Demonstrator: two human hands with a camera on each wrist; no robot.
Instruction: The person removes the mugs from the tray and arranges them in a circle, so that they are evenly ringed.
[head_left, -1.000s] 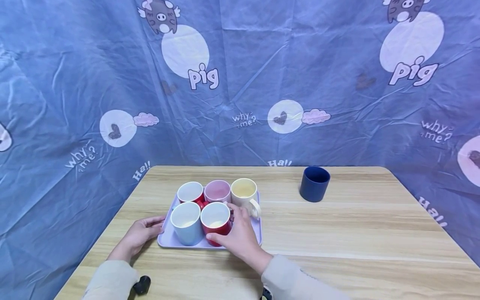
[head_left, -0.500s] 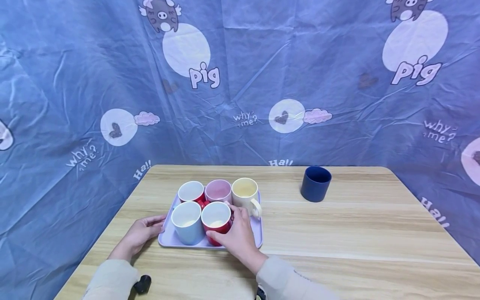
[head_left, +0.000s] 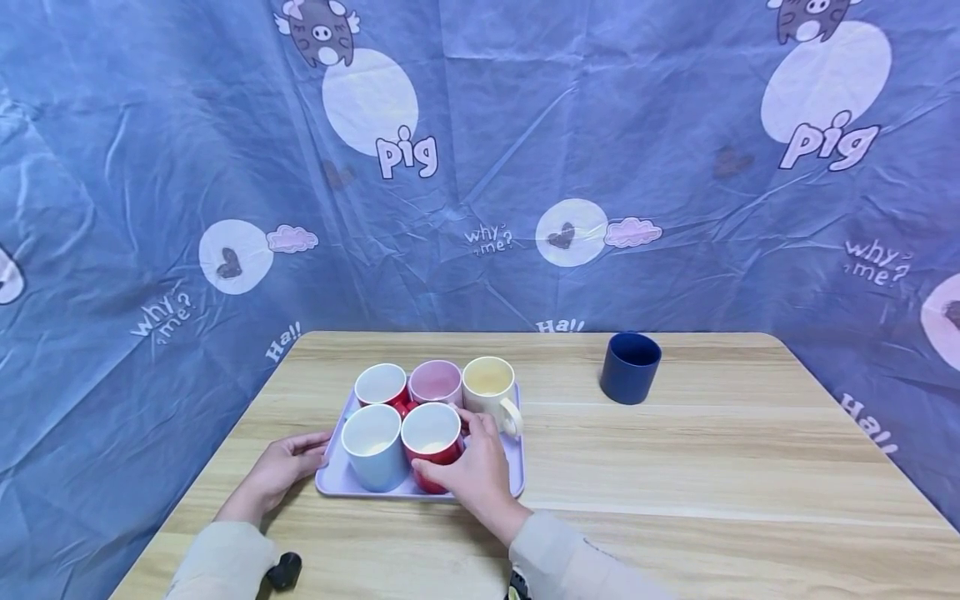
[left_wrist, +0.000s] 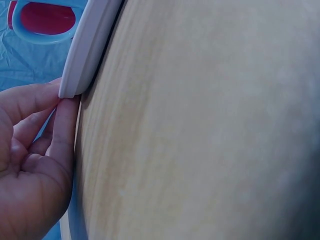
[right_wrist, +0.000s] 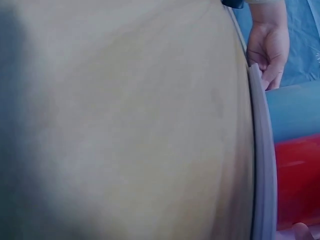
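1. Little has moved since the frame a second ago: the right sleeve [head_left: 566,550] lies slightly farther left, while the mugs sit in the same arrangement.
2. The right hand [head_left: 483,471] is clamped on the near red mug [head_left: 431,436], thumb on its near side, fingers round its right and far side. The mug lies to the left of the palm, within the tray [head_left: 330,483] at its near side, long axis upright. Whether its base rests on the tray cannot be told.
3. The left hand [head_left: 279,472] is at the tray's left edge by the near corner, thumb and fingers closed on the rim. The two hands are apart.
4. The blue mug [head_left: 372,458] stands between the left hand and the near red mug, just beside the latter. So the right hand is the nearer one, and this side-by-side fit looks like the relation that matters most.
5. Behind, along the tray's far side, run the far red mug [head_left: 381,385], pink mug [head_left: 435,382] and cream mug [head_left: 487,385], left to right. The cream mug's handle points near and right, close to the right hand's fingers.
6. Farther out, the navy cup [head_left: 628,375] stands upright on the counter [head_left: 675,483], far and right of the tray, well apart from both hands; the right is nearer.
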